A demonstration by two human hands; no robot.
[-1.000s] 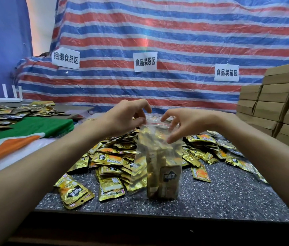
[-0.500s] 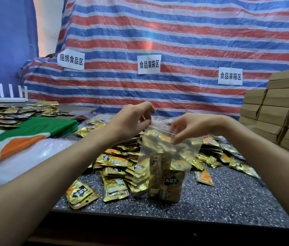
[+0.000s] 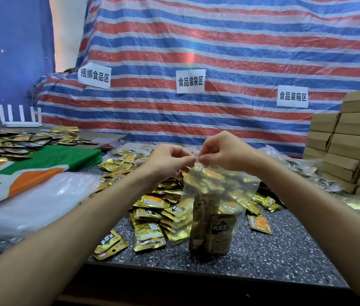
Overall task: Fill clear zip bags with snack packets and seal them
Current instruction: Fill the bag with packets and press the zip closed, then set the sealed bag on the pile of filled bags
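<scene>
A clear zip bag stands upright on the speckled table, with gold snack packets visible inside at its bottom. My left hand and my right hand meet at the bag's top edge, fingertips almost touching, each pinching the zip strip. A heap of loose gold snack packets lies on the table behind and left of the bag.
A stack of clear empty bags lies at the left over a green, orange and white cloth. Brown cardboard boxes are stacked at the right. More packets cover a far-left table by a white router. A striped tarp hangs behind.
My hands have come together at the middle of the bag's top, where they were apart at its mouth before. The bag's top now looks pinched flat.
</scene>
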